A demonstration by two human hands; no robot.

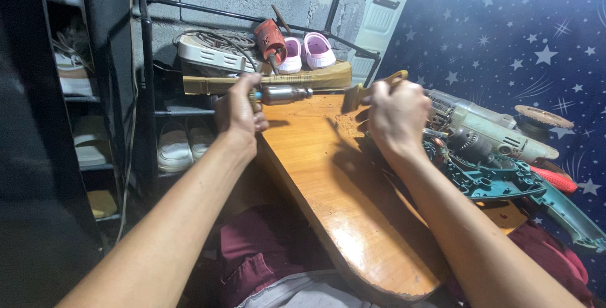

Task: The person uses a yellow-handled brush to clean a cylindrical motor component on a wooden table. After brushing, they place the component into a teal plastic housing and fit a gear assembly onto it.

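Observation:
My left hand (pixel 240 109) grips a metal cylindrical part (pixel 283 94) with a thin shaft, held level over the far end of a wooden board (pixel 328 175). The bristles of a small paint brush (pixel 361 95) with a yellow handle point at the shaft tip, and my right hand (pixel 396 115) holds that brush. Both forearms reach out over the board, which lies across my lap.
At the right lie an opened teal power-tool housing (pixel 505 185), a grey grinder (pixel 486 125) with a worn disc (pixel 543 117), and a red-handled tool (pixel 555 178). Behind the board are a red drill (pixel 270 40), pink shoes (pixel 309 50), a power strip with cable (pixel 211 52) and a shoe rack (pixel 177 144).

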